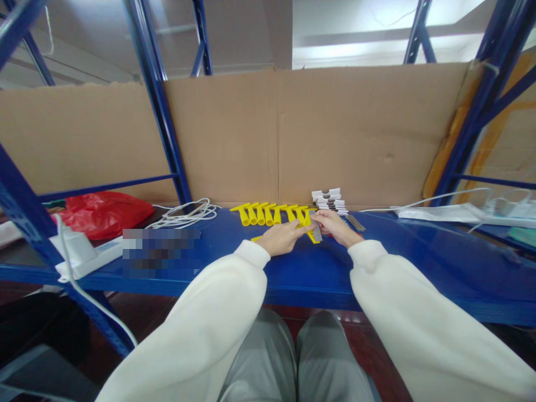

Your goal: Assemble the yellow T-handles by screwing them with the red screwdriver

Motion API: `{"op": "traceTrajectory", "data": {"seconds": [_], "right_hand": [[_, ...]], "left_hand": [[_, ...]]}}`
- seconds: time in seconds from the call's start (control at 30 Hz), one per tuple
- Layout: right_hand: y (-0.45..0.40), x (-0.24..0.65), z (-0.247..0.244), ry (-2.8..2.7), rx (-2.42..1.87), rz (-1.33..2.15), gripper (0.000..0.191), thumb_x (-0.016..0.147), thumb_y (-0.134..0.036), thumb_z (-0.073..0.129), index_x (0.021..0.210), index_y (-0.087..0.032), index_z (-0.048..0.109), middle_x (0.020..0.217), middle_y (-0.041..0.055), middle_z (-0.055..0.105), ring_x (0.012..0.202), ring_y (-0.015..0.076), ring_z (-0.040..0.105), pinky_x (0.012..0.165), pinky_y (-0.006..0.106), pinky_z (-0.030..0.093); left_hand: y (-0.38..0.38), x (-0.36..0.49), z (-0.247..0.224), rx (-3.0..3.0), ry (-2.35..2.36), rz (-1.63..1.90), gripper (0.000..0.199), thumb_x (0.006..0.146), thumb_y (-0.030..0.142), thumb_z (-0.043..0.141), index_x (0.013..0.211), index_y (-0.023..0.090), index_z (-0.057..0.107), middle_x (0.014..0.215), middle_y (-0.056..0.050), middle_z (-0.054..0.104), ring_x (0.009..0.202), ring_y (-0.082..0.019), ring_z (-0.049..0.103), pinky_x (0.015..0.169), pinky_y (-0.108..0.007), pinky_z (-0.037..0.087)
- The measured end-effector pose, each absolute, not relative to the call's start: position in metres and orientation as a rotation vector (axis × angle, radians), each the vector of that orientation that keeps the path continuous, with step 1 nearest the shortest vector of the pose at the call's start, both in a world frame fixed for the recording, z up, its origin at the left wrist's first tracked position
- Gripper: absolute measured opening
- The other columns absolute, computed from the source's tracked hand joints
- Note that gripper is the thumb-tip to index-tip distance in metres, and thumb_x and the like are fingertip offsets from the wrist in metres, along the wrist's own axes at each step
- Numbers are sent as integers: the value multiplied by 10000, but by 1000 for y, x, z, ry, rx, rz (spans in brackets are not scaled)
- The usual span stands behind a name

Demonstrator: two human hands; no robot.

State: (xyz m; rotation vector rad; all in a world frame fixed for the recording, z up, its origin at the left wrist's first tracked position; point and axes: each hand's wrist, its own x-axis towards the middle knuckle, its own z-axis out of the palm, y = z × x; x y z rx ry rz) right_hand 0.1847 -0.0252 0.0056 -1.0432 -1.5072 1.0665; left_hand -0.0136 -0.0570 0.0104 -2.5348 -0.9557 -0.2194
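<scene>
My left hand (285,237) is closed on a yellow plastic piece (312,237) with a wide, flat end. Against that piece my right hand (333,224) pinches a thin grey metal blade (315,228). Behind my hands stands a row of several yellow plastic pieces (260,214) with round, hollow ends facing me. White packets with dark marks (328,197) are stacked just beyond my right hand. To the right of that hand lies another grey blade (355,223). Part of a yellow item shows under my left hand.
The blue table (310,279) has a cardboard wall (226,139) behind it. On the left are coiled white cables (188,214), a red plastic bag (104,212) and a power strip (98,257). A white packet (439,213) lies at the right. Blue posts rise on both sides.
</scene>
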Motion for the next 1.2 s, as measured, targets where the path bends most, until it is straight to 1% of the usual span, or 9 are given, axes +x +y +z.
{"op": "traceTrajectory", "data": {"seconds": [0.1,0.3,0.5,0.7,0.87,0.93,1.0,1.1,1.2], "right_hand": [[-25,186,5,-1527,-1029,1077,438,683,-499,754,645,-224,414,495,-101,347,436,53,297,429,205,178],[-27,189,6,-1572,-1015,1119,482,626,-542,802,699,-224,448,485,-114,342,430,47,278,433,192,168],[-26,188,5,-1583,-977,1118,485,664,-542,793,708,-228,427,488,-121,331,424,44,271,432,187,177],[-22,188,3,-1587,-979,1033,470,666,-561,768,694,-221,445,500,-114,347,450,54,308,450,184,228],[-19,187,-1,-1627,-1027,931,406,710,-567,716,719,-213,519,534,-91,402,472,76,348,462,207,284],[-14,189,-1,-1626,-1060,879,342,760,-525,667,727,-208,544,545,-74,439,480,87,371,472,219,312],[-7,193,-1,-1597,-1132,741,244,804,-423,612,715,-204,555,570,-47,496,509,106,426,508,236,366],[3,206,-2,-1567,-1327,414,131,809,-240,544,686,-199,565,661,6,608,628,149,551,636,271,454],[7,219,-2,-1621,-1542,150,140,809,-159,510,758,-190,637,824,58,710,791,193,641,773,301,483]], "left_hand": [[-58,-14,10,-2503,-955,-209,565,1007,193,339,1561,305,334,1238,-136,588,1034,-233,659,818,-337,562],[-59,-14,11,-2471,-978,-196,561,986,151,363,1521,311,416,1222,-121,587,1036,-218,653,834,-324,551],[-61,-14,13,-2476,-1001,-173,598,964,105,365,1520,317,420,1240,-125,574,1063,-227,642,857,-336,559],[-60,-14,12,-2492,-1003,-198,625,953,93,378,1527,340,398,1262,-119,565,1089,-230,637,879,-343,556],[-59,-14,14,-2505,-1047,-221,561,992,161,367,1523,337,412,1244,-119,581,1049,-224,654,875,-341,551],[-58,-15,14,-2507,-1112,-221,543,1006,190,351,1525,337,413,1231,-118,593,1003,-220,670,866,-343,548],[-57,-17,15,-2511,-1188,-229,521,1012,216,353,1513,329,440,1218,-120,607,973,-224,679,859,-350,544],[-54,-21,14,-2531,-1266,-282,497,1004,228,392,1481,322,495,1226,-123,624,998,-244,678,874,-366,534],[-53,-23,14,-2554,-1292,-329,492,998,226,415,1469,331,512,1261,-124,626,1041,-261,670,909,-388,522]]}}
